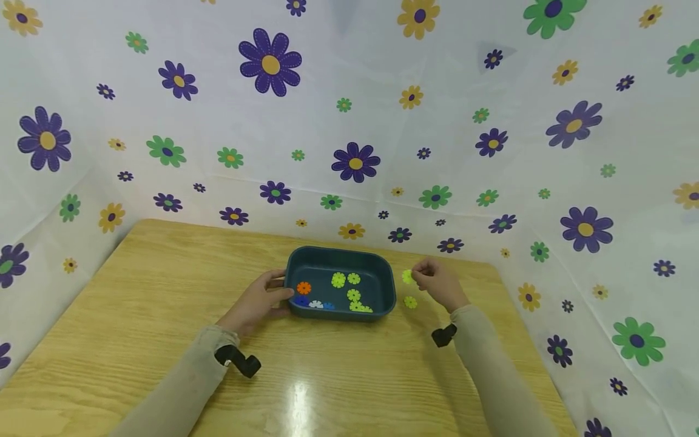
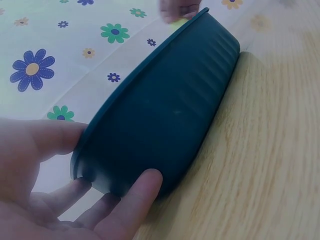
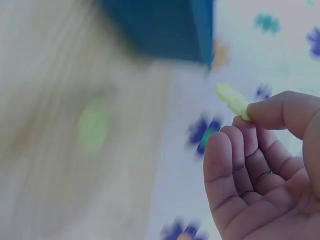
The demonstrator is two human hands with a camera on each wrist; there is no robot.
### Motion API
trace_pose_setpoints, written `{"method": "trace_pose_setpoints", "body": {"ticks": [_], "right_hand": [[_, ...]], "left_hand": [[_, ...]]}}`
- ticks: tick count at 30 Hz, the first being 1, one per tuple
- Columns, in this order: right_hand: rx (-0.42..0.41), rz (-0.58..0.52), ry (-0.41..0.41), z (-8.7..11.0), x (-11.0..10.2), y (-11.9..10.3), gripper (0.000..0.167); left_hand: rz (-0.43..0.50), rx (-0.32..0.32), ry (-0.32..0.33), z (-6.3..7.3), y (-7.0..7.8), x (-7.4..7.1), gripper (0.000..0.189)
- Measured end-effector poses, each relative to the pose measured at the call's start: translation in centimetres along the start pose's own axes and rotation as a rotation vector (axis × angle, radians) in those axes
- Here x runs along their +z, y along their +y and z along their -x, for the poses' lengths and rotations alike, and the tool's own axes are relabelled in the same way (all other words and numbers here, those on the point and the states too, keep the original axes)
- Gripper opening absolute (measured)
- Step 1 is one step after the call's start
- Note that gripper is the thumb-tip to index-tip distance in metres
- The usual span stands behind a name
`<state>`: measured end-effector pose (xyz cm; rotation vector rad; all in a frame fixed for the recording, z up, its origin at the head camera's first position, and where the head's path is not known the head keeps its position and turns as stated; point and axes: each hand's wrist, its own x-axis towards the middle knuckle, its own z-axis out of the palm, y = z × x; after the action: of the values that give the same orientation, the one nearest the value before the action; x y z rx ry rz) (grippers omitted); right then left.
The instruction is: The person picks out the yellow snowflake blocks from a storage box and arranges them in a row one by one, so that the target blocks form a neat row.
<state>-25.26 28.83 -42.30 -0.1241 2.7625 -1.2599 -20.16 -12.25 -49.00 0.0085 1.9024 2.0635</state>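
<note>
My left hand point(image 1: 261, 301) holds the left end of a dark teal plastic tub point(image 1: 340, 252). In the left wrist view its thumb lies at the rim and its fingers bear on the outer wall. Beyond the tub's right end, my right hand point(image 1: 438, 284) pinches a yellow-green snowflake disc point(image 3: 233, 101) between thumb and fingertips, raised off the table. Another yellow-green disc point(image 1: 410, 302) lies on the table just below that hand. Inside the tub are several yellow-green discs point(image 1: 354, 295), an orange disc point(image 1: 303, 288), a white disc point(image 1: 316, 304) and blue discs point(image 1: 301, 300).
The wooden table point(image 1: 180, 291) carries the tub near its back edge. A white cloth with printed flowers point(image 1: 306, 133) hangs behind the table and along both sides. Black straps with small mounts point(image 1: 238, 359) sit on both wrists.
</note>
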Motion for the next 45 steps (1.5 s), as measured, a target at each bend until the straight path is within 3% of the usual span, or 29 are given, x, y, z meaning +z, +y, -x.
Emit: {"method": "trace_pose_setpoints", "body": {"ticks": [5, 13, 22, 35, 45], "right_hand": [[0.067, 0.043, 0.041, 1.1, -1.9, 4.1, 0.018], [0.150, 0.034, 0.039, 0.9, -1.4, 8.7, 0.017], [0.208, 0.018, 0.018, 0.6, -0.7, 8.5, 0.020], [0.174, 0.108, -0.002, 0.6, -0.8, 8.4, 0.019], [0.186, 0.081, -0.008, 0.8, -0.5, 8.2, 0.018]], "left_hand": [[0.003, 0.008, -0.004, 0.0, 0.1, -0.3, 0.067], [-0.005, 0.007, -0.008, 0.1, -0.1, -0.4, 0.067], [-0.009, 0.004, 0.002, 0.2, 0.0, 0.0, 0.065], [0.006, -0.015, 0.004, -0.1, -0.1, 0.0, 0.065], [0.011, -0.012, 0.003, 0.1, 0.1, 0.0, 0.065]]}}
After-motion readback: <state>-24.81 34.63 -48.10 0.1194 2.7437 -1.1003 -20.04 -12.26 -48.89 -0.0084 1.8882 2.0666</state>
